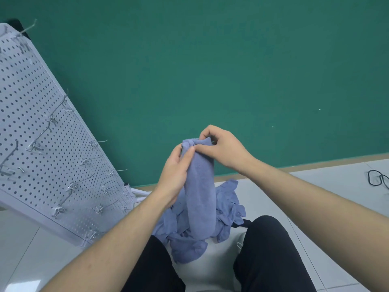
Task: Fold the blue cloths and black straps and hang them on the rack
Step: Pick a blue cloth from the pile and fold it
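Note:
A folded blue cloth (pixel 201 186) hangs upright in front of me, held at its top end by both hands. My left hand (pixel 175 173) grips its left side with the thumb on the upper edge. My right hand (pixel 223 148) pinches the top fold from the right. Below it a pile of loose blue cloths (pixel 228 207) lies on the floor between my knees. A black strap (pixel 376 178) lies on the floor at the far right. The white pegboard rack (pixel 48 144) with metal hooks stands tilted at the left.
A green wall (pixel 210 70) fills the background behind the hands. My legs in black trousers (pixel 267 253) frame the cloth pile. Pale floor tiles (pixel 328 192) stretch to the right. The rack's white foot (pixel 139 192) sits close to the pile.

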